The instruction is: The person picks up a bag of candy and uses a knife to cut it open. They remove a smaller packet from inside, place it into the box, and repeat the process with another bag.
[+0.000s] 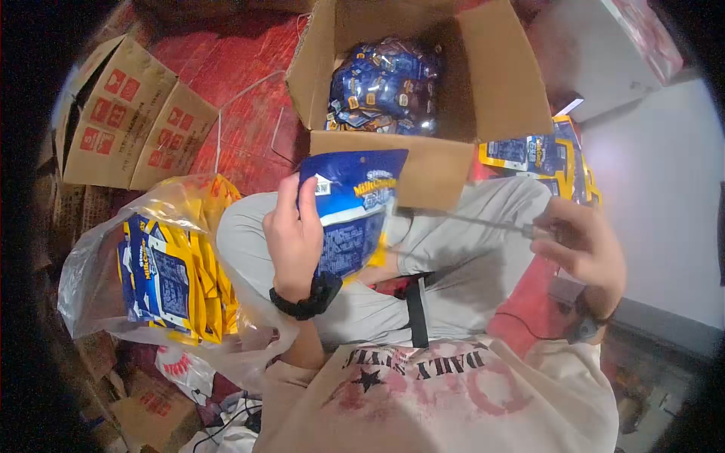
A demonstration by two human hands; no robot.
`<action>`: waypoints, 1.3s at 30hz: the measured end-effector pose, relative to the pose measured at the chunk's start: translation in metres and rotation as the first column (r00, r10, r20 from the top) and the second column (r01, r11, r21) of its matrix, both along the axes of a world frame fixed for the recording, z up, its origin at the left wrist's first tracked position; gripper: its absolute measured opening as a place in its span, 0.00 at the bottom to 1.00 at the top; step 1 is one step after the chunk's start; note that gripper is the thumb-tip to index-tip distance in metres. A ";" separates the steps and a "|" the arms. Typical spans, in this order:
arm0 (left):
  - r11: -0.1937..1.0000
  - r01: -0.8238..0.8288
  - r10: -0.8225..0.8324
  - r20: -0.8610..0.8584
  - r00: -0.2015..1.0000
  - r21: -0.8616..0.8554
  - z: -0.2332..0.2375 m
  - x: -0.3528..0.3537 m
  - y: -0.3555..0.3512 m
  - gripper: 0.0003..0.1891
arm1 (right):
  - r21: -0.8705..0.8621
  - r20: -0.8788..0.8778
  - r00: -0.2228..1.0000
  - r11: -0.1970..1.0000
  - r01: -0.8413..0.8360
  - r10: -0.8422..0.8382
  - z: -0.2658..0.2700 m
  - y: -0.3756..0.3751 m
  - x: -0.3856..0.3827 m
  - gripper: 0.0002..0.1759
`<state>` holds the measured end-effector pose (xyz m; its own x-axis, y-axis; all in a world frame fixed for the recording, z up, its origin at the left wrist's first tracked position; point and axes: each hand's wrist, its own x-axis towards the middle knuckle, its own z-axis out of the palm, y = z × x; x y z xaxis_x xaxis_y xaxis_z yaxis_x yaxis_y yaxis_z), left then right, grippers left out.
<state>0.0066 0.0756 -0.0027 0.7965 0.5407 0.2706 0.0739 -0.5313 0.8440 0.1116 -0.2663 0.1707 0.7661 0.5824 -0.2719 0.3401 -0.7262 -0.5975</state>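
My left hand [294, 234] holds a blue and yellow pouch [355, 200] upright by its left side, fingers wrapped over its edge. My right hand [578, 245], to the right above my knee, has its fingers closed on the handle end of a long thin tool [483, 221], blurred, which points left toward the pouch. Past the pouch stands an open cardboard box [510, 72] with several blue packets [381, 87] in clear wrapping inside.
A clear plastic bag [94, 260] at the left holds several yellow and blue pouches [170, 279]. More pouches [563, 158] lie right of the box. A printed carton [128, 113] stands at the upper left. My crossed legs [468, 249] lie below the box.
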 end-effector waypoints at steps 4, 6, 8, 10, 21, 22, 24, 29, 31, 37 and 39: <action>0.973 -0.008 -0.008 -0.068 0.998 -0.230 -0.002 0.001 0.004 0.08 | 0.042 0.023 0.999 0.998 0.041 -0.042 -0.010 0.012 -0.009 0.13; 0.925 0.039 -0.043 -0.001 0.999 -0.378 -0.008 0.003 0.005 0.09 | 0.055 0.043 0.998 0.997 0.048 -0.051 -0.024 0.031 -0.016 0.14; 0.913 0.070 -0.054 0.053 0.997 -0.402 -0.017 0.005 0.007 0.09 | 0.073 0.074 0.997 0.997 0.010 -0.016 -0.034 0.050 -0.019 0.16; 0.936 0.046 -0.037 0.032 0.999 -0.349 -0.011 0.005 0.007 0.10 | 0.119 0.089 0.995 0.992 -0.045 0.034 -0.054 0.061 -0.017 0.17; 0.909 0.113 -0.057 0.150 0.987 -0.401 -0.016 0.004 0.006 0.10 | 0.204 0.252 0.958 0.961 -0.189 0.136 -0.092 0.100 -0.018 0.16; 0.911 0.135 -0.074 0.170 0.983 -0.389 -0.020 0.003 0.007 0.10 | 0.255 0.267 0.955 0.946 -0.198 0.128 -0.099 0.101 -0.019 0.16; 0.910 0.162 -0.084 0.213 0.973 -0.383 -0.021 0.002 0.007 0.09 | 0.248 0.282 0.952 0.949 -0.195 0.122 -0.100 0.101 -0.020 0.16; 0.961 0.130 -0.072 0.231 0.970 -0.245 -0.026 -0.001 0.007 0.09 | 0.226 0.358 0.929 0.957 -0.181 0.092 -0.101 0.102 -0.024 0.16; 0.963 0.134 -0.077 0.241 0.967 -0.232 -0.027 -0.001 0.006 0.09 | 0.148 0.438 0.893 0.972 -0.182 0.100 -0.100 0.103 -0.028 0.15; 0.999 0.028 -0.036 0.370 0.928 0.027 -0.023 0.000 0.002 0.09 | 0.137 0.463 0.882 0.976 -0.167 0.086 -0.094 0.109 -0.046 0.13; 0.960 0.038 -0.126 0.305 0.944 0.278 -0.006 -0.005 -0.005 0.10 | 0.114 0.455 0.885 0.979 -0.167 0.098 -0.087 0.109 -0.049 0.12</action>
<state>0.0012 0.0704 -0.0085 0.6839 0.3511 0.6396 -0.2267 -0.7310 0.6437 0.0624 -0.1576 0.0834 0.6988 0.6937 0.1745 0.6817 -0.5720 -0.4561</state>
